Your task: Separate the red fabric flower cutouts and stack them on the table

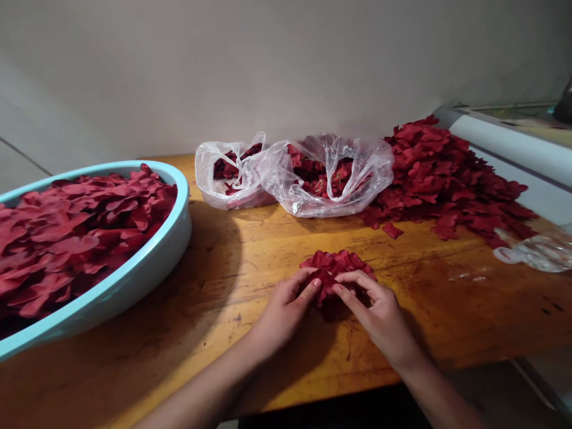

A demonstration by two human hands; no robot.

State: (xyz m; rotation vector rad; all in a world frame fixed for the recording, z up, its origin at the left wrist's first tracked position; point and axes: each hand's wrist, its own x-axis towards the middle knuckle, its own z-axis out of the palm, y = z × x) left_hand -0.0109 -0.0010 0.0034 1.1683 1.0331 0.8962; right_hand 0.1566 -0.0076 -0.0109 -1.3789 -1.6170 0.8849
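Both my hands meet over a small bunch of dark red fabric petals [337,262] near the front middle of the wooden table. My left hand [290,301] pinches the near edge of a petal piece between thumb and fingers. From the other side, my right hand [373,304] grips the same piece, its thumb and forefinger closed on it. More layered petals show just beyond my fingertips. The undersides of the bunch and some of my fingers are hidden.
A light blue basin [181,208] heaped with red petals stands at the left. Behind my hands sit a small plastic bag [208,173] and a larger plastic bag [304,205], both holding red pieces. A petal pile [438,173] and a clear plastic bottle-like item [543,253] lie right.
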